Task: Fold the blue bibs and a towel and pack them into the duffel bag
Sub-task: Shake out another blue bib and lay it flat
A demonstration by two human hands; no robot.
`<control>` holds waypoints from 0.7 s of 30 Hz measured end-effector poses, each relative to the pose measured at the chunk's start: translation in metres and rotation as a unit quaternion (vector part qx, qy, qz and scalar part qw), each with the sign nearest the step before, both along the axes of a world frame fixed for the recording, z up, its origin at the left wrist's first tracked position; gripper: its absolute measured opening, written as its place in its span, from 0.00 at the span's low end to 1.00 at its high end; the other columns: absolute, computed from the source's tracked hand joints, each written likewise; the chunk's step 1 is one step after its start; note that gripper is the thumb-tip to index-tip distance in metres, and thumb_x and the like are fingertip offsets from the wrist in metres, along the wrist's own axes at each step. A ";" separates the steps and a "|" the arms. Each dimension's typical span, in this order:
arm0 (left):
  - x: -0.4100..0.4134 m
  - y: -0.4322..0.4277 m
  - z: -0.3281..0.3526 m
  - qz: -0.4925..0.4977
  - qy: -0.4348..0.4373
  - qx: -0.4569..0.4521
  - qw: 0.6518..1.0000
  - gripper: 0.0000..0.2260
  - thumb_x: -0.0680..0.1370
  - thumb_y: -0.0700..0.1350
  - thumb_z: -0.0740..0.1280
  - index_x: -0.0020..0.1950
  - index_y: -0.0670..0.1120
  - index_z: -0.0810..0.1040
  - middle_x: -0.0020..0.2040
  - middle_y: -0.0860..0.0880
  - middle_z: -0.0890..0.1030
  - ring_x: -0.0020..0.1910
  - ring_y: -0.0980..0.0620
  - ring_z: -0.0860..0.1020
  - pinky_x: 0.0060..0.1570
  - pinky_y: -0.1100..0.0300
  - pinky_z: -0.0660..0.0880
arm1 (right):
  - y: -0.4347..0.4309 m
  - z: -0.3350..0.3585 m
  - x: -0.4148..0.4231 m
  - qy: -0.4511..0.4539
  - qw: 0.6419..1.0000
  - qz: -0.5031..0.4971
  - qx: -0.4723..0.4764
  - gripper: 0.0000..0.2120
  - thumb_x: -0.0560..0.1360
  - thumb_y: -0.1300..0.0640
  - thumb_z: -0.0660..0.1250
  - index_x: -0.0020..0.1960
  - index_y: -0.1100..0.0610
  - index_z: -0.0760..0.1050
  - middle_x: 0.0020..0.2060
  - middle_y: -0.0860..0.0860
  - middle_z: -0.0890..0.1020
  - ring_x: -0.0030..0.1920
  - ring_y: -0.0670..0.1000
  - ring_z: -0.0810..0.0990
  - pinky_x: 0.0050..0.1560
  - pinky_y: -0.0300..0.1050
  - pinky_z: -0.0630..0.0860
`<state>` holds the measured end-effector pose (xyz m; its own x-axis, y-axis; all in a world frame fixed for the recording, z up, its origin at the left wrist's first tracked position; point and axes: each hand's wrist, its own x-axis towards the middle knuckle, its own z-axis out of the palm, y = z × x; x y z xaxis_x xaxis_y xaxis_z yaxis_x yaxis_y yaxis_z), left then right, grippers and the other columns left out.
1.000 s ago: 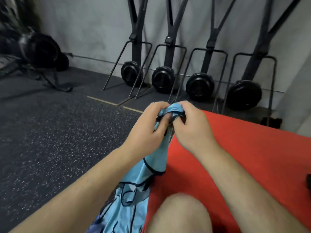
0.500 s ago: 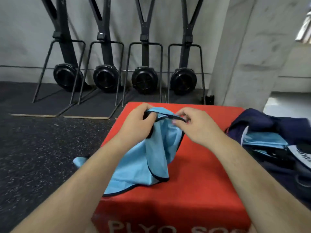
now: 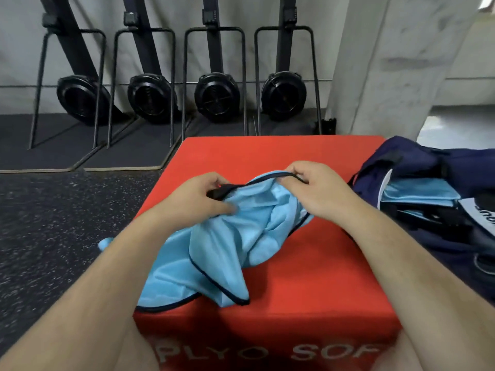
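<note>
Your left hand [image 3: 197,200] and right hand [image 3: 318,191] pinch the crumpled blue bib [image 3: 227,245] by its dark trim over the red plyo box [image 3: 308,277]; it's unfolded, while the duffel bag [image 3: 428,178] at right already holds blue fabric.

Light-blue bib [image 3: 214,253], red box [image 3: 308,263]

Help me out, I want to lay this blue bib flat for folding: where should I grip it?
Probably by the dark-trimmed top edge of the bib, one hand near each end, coming from above. The left hand and right hand already pinch that edge, and the rest lies bunched on the red box; its left side spills over the box's edge. Spreading the hands should open it.
</note>
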<state>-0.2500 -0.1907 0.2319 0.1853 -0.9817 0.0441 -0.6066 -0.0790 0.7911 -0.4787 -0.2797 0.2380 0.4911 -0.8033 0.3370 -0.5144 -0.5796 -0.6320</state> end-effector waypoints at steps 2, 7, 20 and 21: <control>0.004 -0.001 0.001 0.038 0.039 -0.007 0.998 0.10 0.72 0.45 0.77 0.50 0.48 0.80 0.41 0.49 0.85 0.38 0.55 0.81 0.41 0.60 0.76 | -0.003 0.004 -0.007 -0.019 0.999 -0.033 0.006 0.10 0.78 0.52 0.68 0.42 0.57 0.79 0.34 0.56 0.81 0.32 0.46 0.73 0.39 0.48 0.72; 0.007 0.006 0.004 0.052 0.129 -0.023 0.990 0.06 0.74 0.43 0.75 0.48 0.46 0.81 0.49 0.39 0.83 0.41 0.48 0.80 0.43 0.52 0.74 | -0.005 0.005 -0.019 0.036 0.996 -0.081 0.008 0.12 0.79 0.49 0.67 0.41 0.56 0.79 0.32 0.50 0.79 0.35 0.50 0.76 0.39 0.46 0.71; -0.001 0.021 0.008 0.038 0.244 -0.058 0.967 0.09 0.73 0.35 0.74 0.52 0.43 0.81 0.46 0.45 0.85 0.43 0.47 0.82 0.44 0.55 0.77 | 0.021 0.001 -0.019 0.173 0.972 -0.158 -0.006 0.26 0.71 0.56 0.66 0.69 0.52 0.70 0.67 0.54 0.71 0.68 0.58 0.69 0.68 0.56 0.69; -0.007 0.022 0.008 0.017 0.258 -0.063 0.964 0.10 0.73 0.34 0.74 0.52 0.43 0.80 0.47 0.44 0.85 0.43 0.47 0.83 0.44 0.54 0.78 | 0.027 0.003 -0.014 0.130 0.985 -0.104 -0.042 0.30 0.70 0.53 0.66 0.72 0.51 0.68 0.70 0.52 0.69 0.71 0.56 0.66 0.72 0.54 0.65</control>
